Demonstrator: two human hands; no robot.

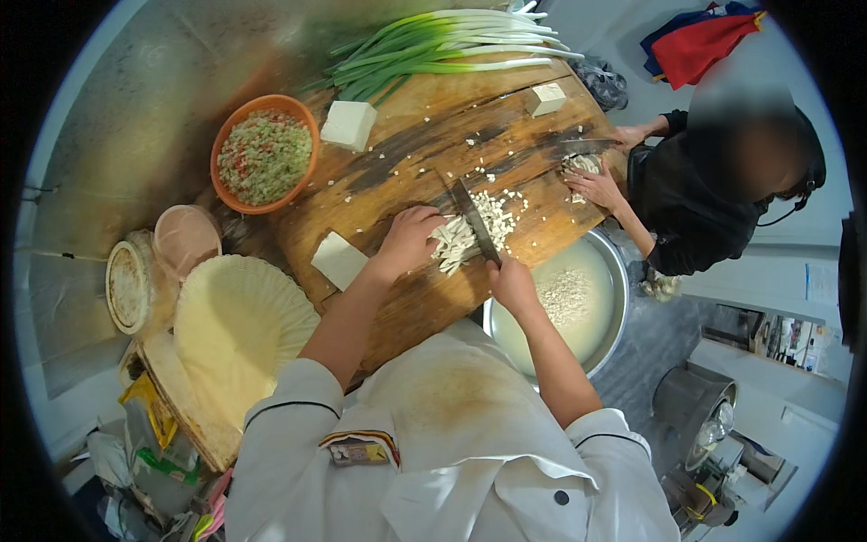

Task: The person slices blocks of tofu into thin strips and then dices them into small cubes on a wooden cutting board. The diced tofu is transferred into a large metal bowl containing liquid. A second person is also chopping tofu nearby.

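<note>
My right hand (513,284) is closed around the handle of a kitchen knife (478,222). Its blade stands on edge on the wooden cutting board (406,305), between pale tofu strips (452,245) on the left and small tofu dice (498,215) on the right. The fingers of my left hand (412,240) hold the left side of the strips, a short way from the blade. A tofu slab (340,259) lies by my left forearm, partly hidden by it. Farther back are a larger tofu block (348,125) and a small one (546,99).
Spring onions (447,47) cover the far edge. An orange bowl (217,173) of chopped vegetables and a pale basket (203,278) stand left. Below the board's right edge is a metal basin (620,305) of cloudy liquid. Across, a co-worker's hands (599,184) work with another knife (588,145).
</note>
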